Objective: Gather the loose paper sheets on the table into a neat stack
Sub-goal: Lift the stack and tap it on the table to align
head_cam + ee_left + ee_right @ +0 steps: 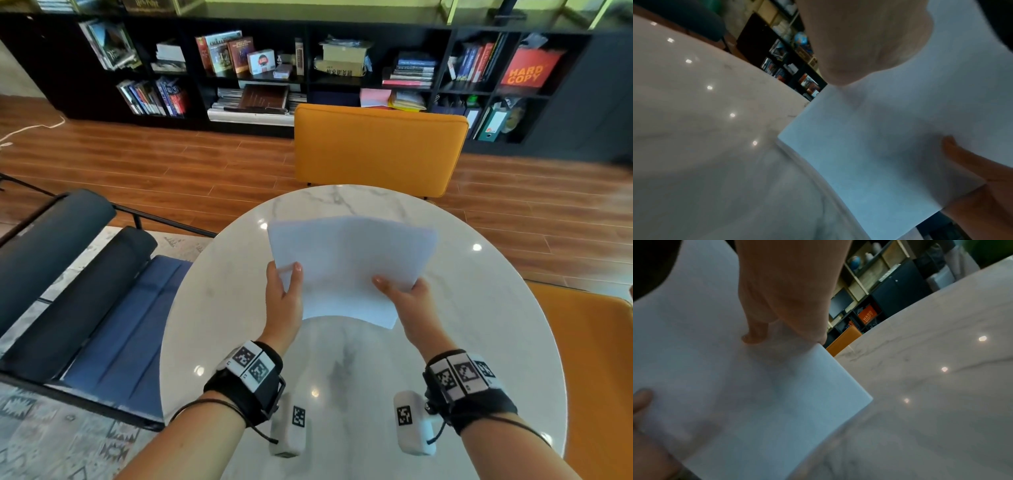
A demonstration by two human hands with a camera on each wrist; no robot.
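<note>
A small sheaf of white paper sheets (349, 263) is held above the round marble table (479, 325), its far corners slightly fanned apart. My left hand (284, 274) grips the sheaf's left edge, thumb on top and fingers underneath. At the near right edge my right hand (397, 291) pinches it the same way. The left wrist view looks at the paper's underside (879, 154), with my left hand (859, 40) above it and the right hand's fingers (972, 162) against it. The right wrist view shows the paper (735, 394) under my right hand (787, 296).
An orange chair (376, 147) stands at the table's far side and another orange seat (596, 359) at the right. A dark blue lounge chair (102, 308) sits to the left. A black bookshelf (308, 68) lines the back wall.
</note>
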